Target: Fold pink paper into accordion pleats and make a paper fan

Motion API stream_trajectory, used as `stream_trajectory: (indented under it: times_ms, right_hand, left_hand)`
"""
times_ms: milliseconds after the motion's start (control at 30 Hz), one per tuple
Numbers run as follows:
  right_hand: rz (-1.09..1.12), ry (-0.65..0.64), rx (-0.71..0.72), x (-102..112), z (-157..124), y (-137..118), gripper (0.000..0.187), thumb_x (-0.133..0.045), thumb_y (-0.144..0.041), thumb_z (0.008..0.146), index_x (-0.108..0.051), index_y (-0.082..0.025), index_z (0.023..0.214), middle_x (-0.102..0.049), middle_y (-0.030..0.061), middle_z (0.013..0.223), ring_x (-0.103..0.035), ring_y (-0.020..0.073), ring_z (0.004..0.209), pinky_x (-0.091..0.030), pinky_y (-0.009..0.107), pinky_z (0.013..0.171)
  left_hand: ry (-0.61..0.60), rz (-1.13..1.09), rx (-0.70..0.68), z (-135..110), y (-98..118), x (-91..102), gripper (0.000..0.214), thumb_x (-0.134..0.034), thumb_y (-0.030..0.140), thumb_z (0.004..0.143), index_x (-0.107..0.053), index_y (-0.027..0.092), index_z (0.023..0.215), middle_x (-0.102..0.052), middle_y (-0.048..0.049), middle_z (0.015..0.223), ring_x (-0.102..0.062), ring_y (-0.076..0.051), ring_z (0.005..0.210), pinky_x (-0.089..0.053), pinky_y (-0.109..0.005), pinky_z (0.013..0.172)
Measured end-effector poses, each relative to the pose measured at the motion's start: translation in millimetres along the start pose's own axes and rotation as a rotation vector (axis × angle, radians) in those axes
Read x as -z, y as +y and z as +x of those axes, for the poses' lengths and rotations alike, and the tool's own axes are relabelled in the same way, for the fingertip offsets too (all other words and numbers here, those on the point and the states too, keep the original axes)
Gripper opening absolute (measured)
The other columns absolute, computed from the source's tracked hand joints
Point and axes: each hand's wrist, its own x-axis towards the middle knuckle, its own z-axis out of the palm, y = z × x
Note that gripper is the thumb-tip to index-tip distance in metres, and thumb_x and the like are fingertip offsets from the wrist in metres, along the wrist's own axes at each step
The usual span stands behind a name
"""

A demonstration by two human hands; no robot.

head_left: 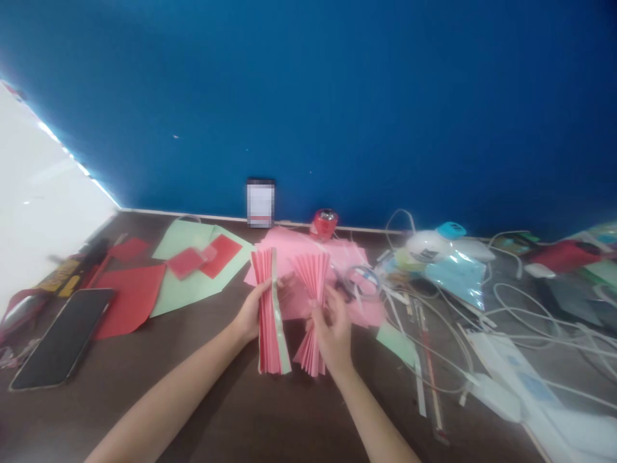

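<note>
My left hand (249,315) is closed round the middle of an upright pink pleated paper (270,334), which has a pale green strip down its right side. Just to the right, my right hand (333,328) pinches a second pink pleated paper (312,276) at its middle. That one fans out at the top and bottom and is narrow at the waist. The two pleated pieces stand side by side with a small gap between them. Behind them lie pink paper sheets (289,247) on the dark table (212,399). Some fingers are hidden behind the paper.
Red paper (130,299) and pale green sheets (186,296) lie left, near a dark phone (62,341). A red round object (325,223) stands by the blue wall (308,116). Right are tangled white cables (448,379), a power strip (515,373) and a blue plastic packet (457,276).
</note>
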Motion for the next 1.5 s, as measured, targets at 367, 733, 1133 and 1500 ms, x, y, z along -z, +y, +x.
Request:
stream_trajectory:
  times_ms: [367,733,1133,1500]
  right_hand:
    - [-0.166,-0.193,0.168,4.3,0.9,-6.2,0.025,-0.051,-0.032,0.083,-0.064,-0.019,0.101,-0.065,0.0097,0.103,-0.060,0.0232,0.097,-0.049,0.042,0.086]
    - [0.098,-0.207,-0.203,12.7,15.2,-5.9,0.032,-0.074,-0.039,0.061,-0.059,-0.015,0.077,-0.065,0.0053,0.078,-0.064,0.0197,0.077,-0.052,0.034,0.073]
    - [-0.215,-0.132,0.183,5.2,-0.6,-8.6,0.017,-0.057,-0.034,0.079,-0.064,-0.019,0.083,-0.067,0.0074,0.082,-0.064,0.0207,0.077,-0.054,0.035,0.071]
    - [-0.293,-0.181,0.114,-1.0,-1.1,-4.9,0.018,-0.060,-0.034,0.072,-0.049,-0.020,0.072,-0.055,-0.0016,0.060,-0.055,0.0139,0.053,-0.050,0.028,0.053]
  left_hand:
    - [-0.021,-0.020,0.077,-3.4,3.5,-5.2,0.020,-0.062,0.035,0.074,-0.059,0.016,0.070,-0.063,-0.0056,0.095,-0.062,-0.021,0.088,-0.049,-0.037,0.086]
    - [-0.089,0.083,0.146,-4.5,-0.4,-0.7,0.021,-0.065,0.036,0.071,-0.063,0.015,0.072,-0.062,-0.0032,0.077,-0.062,-0.019,0.080,-0.048,-0.032,0.080]
    - [-0.130,0.014,0.168,-3.6,-1.8,-2.5,0.019,-0.062,0.033,0.076,-0.063,0.014,0.073,-0.062,-0.0036,0.077,-0.061,-0.015,0.072,-0.048,-0.028,0.076]
    - [-0.125,0.014,0.163,-8.2,-1.5,-4.4,0.019,-0.058,0.031,0.078,-0.063,0.014,0.072,-0.067,-0.0100,0.099,-0.061,-0.024,0.095,-0.047,-0.033,0.085]
